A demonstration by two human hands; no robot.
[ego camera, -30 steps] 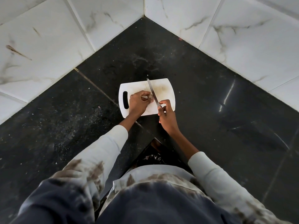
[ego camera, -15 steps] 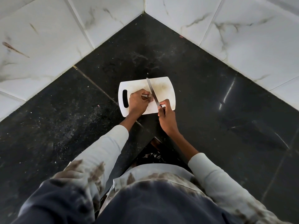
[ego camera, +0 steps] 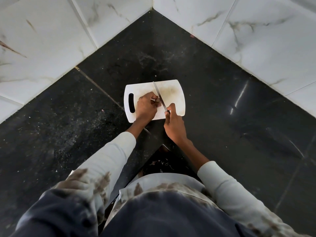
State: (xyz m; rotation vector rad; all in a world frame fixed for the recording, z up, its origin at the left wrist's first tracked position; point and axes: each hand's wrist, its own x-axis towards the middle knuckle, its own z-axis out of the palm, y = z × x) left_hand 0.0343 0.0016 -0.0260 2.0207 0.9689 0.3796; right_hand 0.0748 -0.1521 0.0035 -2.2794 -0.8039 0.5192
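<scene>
A white cutting board (ego camera: pixel 174 93) with a slot handle at its left end lies on a black stone counter. My left hand (ego camera: pixel 146 107) rests on the board with fingers curled around a small brownish piece of food (ego camera: pixel 158 102), mostly hidden by the fingers. My right hand (ego camera: pixel 173 124) grips the handle of a knife (ego camera: pixel 159 95) at the board's near edge. The thin blade runs away from me across the board, just right of the food and my left fingertips.
The black counter (ego camera: pixel 222 108) fills a corner between two white marble-tiled walls (ego camera: pixel 51 40). Crumbs and pale specks are scattered on the counter's left part (ego camera: pixel 59 134). A dark gap with debris (ego camera: pixel 160 165) lies at the counter's near edge, just in front of my body.
The knife blade has shifted slightly along the food between the frames. Both hands stay in the same place on the board.
</scene>
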